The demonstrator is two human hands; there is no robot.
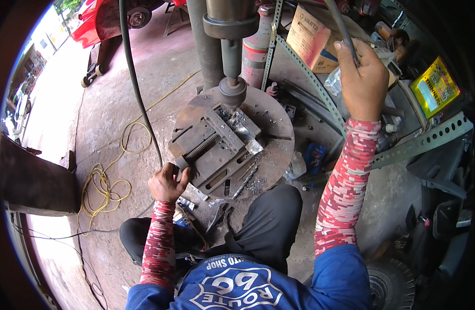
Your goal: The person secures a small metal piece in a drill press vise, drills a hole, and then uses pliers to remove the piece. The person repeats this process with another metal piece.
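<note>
My right hand (364,82), raised at the upper right, is wrapped round a dark feed lever (342,23) of a drill press. At the near left of the round table (279,116), my left hand (166,183) closes round the screw end of a machine vise (188,138). A shiny metal piece (244,129) sits at the vise's jaws, with metal shavings around it. Directly above hangs the drill chuck (232,93); its bit's tip meets or nearly meets the piece, I cannot tell which. A loose twist drill bit (245,181) lies on the table's near edge.
A perforated metal rack (310,77) on the right bears a cardboard box (312,39) and a yellow can (435,89). Behind the drill column (209,51) stands a gas cylinder (255,57). A yellow cord (100,188) coils on the floor at left; a black cable (134,77) hangs nearby.
</note>
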